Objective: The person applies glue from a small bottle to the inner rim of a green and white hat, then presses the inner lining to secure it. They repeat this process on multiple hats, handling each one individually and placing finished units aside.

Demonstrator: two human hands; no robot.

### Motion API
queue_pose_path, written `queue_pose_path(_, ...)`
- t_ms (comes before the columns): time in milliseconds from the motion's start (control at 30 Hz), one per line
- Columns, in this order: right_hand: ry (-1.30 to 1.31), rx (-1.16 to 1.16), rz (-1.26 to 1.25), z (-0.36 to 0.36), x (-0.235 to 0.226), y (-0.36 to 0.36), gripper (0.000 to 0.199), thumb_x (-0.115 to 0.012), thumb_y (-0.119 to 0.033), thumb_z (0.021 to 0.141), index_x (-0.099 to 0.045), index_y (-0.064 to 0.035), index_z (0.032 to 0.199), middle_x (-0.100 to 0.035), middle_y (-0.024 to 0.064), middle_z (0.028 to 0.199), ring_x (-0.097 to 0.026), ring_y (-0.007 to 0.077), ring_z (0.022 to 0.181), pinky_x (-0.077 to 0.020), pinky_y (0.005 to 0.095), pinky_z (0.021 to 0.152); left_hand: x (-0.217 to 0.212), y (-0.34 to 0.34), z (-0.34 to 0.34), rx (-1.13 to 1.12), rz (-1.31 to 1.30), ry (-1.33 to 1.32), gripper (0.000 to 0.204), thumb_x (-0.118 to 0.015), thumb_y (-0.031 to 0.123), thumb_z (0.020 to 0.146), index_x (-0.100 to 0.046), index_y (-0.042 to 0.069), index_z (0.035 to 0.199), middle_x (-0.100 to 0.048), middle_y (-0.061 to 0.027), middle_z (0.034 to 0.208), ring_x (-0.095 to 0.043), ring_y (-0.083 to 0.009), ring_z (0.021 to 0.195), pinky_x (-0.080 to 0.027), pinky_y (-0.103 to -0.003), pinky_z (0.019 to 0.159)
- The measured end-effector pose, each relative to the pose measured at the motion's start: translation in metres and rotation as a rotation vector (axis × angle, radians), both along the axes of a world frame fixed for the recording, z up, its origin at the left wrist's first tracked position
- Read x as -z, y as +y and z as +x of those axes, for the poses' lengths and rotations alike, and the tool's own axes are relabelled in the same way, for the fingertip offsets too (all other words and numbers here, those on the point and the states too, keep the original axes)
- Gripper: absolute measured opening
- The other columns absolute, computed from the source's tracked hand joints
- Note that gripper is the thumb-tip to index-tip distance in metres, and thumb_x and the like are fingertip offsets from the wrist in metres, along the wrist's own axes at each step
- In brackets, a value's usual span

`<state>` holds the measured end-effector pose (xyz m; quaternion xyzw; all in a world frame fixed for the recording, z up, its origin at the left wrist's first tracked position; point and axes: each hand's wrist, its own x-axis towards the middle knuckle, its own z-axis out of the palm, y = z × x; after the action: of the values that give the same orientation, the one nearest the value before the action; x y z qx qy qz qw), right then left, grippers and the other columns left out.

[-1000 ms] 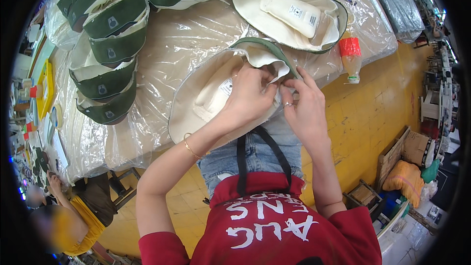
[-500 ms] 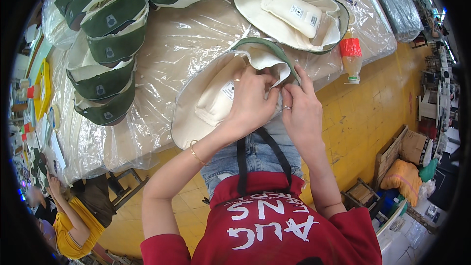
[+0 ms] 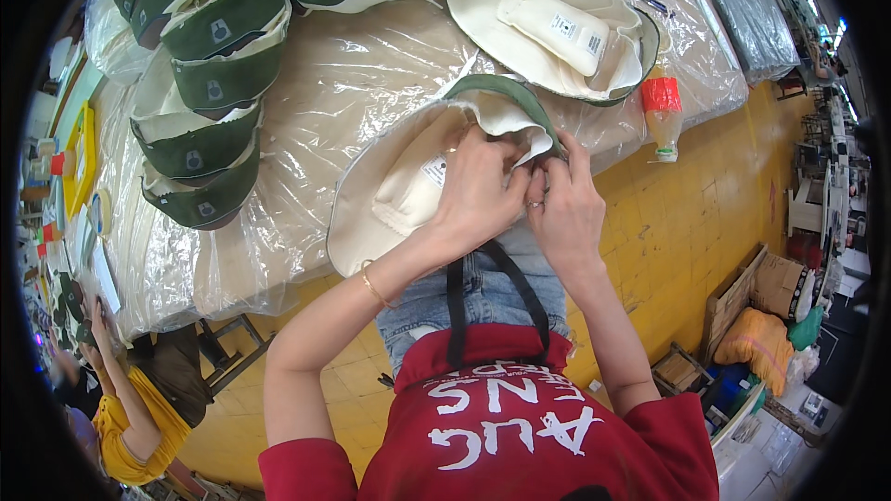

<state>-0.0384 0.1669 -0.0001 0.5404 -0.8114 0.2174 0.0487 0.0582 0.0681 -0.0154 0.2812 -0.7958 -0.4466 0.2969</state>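
A sewn oval fabric piece point(image 3: 357, 213) with a cream lining and a green outer band point(image 3: 506, 88) lies at the table's front edge, against my body. Its inside has a padded cream panel with a small white label. My left hand point(image 3: 483, 190) reaches into it, fingers curled on the loose lining near the rim; the fingertips are partly hidden. Beside it my right hand point(image 3: 566, 209), with a ring, pinches the rim where the green band and the lining meet. A similar fabric piece point(image 3: 483, 14) lies just beyond, lining up.
Nested green pieces point(image 3: 209, 181) stand in a row at the left, with more at the back. Clear plastic sheeting point(image 3: 316, 130) covers the table. A red-labelled bottle point(image 3: 662, 111) lies at the right edge, near small snips point(image 3: 652, 3). A yellow-shirted person point(image 3: 148, 427) works at lower left.
Both hands stay at the same stretch of rim. My right fingers have shifted slightly and closed in a little nearer the edge. The whole view has moved a touch.
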Motion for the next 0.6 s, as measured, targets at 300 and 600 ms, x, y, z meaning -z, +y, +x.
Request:
queue_pose_path(300,-0.192,0.044,0.032,-0.003,-0.010,0.005,0.011,-0.060,-0.012,0.091,-0.064,-0.0036,0.097,-0.057,0.0117,0.123,-0.065,0.0321,0.095,-0.0538,0.0419,0.073,-0.003,-0.008,0.000,0.072,0.095,-0.024,0.018,-0.063,0.009,0.078,-0.071,-0.004,0.086,-0.064,-0.0277,0.083,-0.059,-0.0413,0.088,-0.046,-0.049,0.079)
queue_pose_path(600,-0.014,0.032,0.033,0.001,-0.004,-0.001,0.012,-0.060,-0.010,0.090,-0.065,-0.0012,0.094,-0.059,0.0149,0.119,-0.066,0.0340,0.087,-0.0533,0.0407,0.070,0.001,-0.001,-0.002,0.030,0.061,-0.075,0.019,-0.063,0.012,0.077,-0.073,-0.002,0.086,-0.063,-0.0251,0.083,-0.057,-0.0395,0.093,-0.041,-0.050,0.088)
